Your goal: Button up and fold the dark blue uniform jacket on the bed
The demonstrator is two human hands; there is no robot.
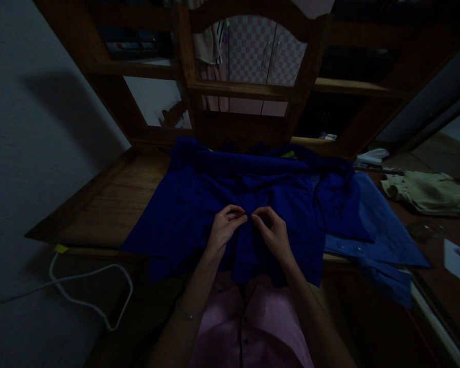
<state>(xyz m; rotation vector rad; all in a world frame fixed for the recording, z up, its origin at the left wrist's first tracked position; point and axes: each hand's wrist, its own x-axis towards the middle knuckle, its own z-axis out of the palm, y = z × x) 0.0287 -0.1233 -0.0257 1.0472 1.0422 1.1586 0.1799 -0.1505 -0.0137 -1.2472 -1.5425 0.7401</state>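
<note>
Nearest, at 6 o'clock: a pink buttoned garment on the wearer's body, both forearms rising from it. White cable (88, 301) loops over the floor at 8 o'clock.

Centre of view: left hand (224, 227) and right hand (274, 232) meet fingertip to fingertip on the dark blue shirt (199, 199). Fingers of each curl in tight, pinching small bits of cloth along the shirt's middle line — likely the front placket, though the light is too dim to make out a button. The shirt lies spread flat on the wooden table (111, 204), hem hanging over the near edge toward the body.

Judgement: fastening seems partway, hands working mid-front; the stretch toward the collar at 12 o'clock looks rumpled, unsorted — no folding shows yet.

At 3 o'clock a lighter blue shirt (379, 240), buttoned cuff showing, touches the dark one. Farther, at 2 o'clock, a khaki garment (429, 191). Beyond, at 12 o'clock, a wooden shelf unit (241, 92).
</note>
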